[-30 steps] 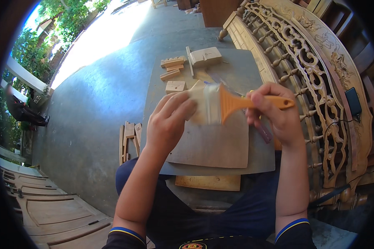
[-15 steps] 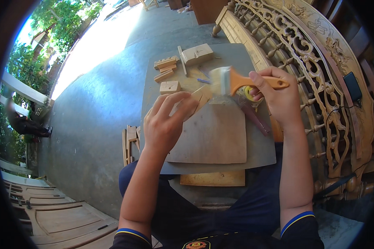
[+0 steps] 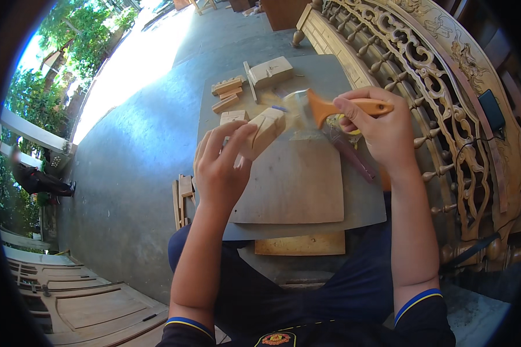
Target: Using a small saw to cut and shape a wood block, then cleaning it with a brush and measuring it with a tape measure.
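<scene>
My left hand grips a pale wooden block with cut notches, holding it tilted above the table. In my right hand is a paintbrush with a wide orange handle, pinched between thumb and fingers. Its light bristles, smeared by motion, are close to the block's right end; whether they touch I cannot tell. Below both hands a flat wooden board lies on the grey table. A roll of yellow tape, partly hidden by my right hand, and a dark purplish tool lie beside the board.
More wooden pieces and a larger block sit on the table's far side. A carved wooden panel with spindles stands along the right, a phone on it. Wood strips stand left of the table. A person is far left.
My left hand has turned the block, so its notched face shows more. The brush has shifted slightly left and its handle has tilted.
</scene>
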`<action>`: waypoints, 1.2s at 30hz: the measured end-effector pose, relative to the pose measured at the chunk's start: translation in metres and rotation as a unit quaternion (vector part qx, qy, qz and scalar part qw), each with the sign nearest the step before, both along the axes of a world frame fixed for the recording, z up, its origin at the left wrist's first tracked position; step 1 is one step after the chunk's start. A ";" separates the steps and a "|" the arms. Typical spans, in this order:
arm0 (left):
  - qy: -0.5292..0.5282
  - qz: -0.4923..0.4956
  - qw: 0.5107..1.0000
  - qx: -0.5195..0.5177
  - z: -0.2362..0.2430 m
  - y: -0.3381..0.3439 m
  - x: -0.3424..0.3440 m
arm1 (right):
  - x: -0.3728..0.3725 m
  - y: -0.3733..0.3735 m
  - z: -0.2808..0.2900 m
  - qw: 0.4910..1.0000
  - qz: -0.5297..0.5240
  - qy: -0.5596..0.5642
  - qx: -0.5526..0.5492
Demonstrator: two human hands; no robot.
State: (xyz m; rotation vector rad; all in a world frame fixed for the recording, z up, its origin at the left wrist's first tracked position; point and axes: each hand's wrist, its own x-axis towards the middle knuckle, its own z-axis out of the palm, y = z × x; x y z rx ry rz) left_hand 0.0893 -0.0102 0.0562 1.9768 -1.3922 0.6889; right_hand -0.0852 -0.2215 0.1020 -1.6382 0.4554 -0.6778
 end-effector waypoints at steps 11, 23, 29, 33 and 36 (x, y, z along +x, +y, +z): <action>0.075 0.013 0.996 -0.055 -0.001 0.002 0.000 | -0.003 0.010 0.007 0.988 0.132 -0.046 0.064; 0.552 -0.026 0.814 -0.181 -0.006 -0.005 -0.003 | 0.014 0.013 -0.017 0.937 -0.108 -0.096 -0.319; 0.732 -0.109 0.596 -0.311 0.000 -0.005 0.000 | 0.010 0.023 -0.011 0.968 -0.063 -0.087 -0.226; 0.779 -0.112 0.526 -0.324 -0.006 -0.001 0.003 | 0.005 0.037 0.003 0.993 0.102 -0.038 -0.041; 0.816 -0.105 0.491 -0.286 -0.001 -0.004 -0.003 | 0.011 0.031 -0.004 0.969 0.006 -0.083 -0.233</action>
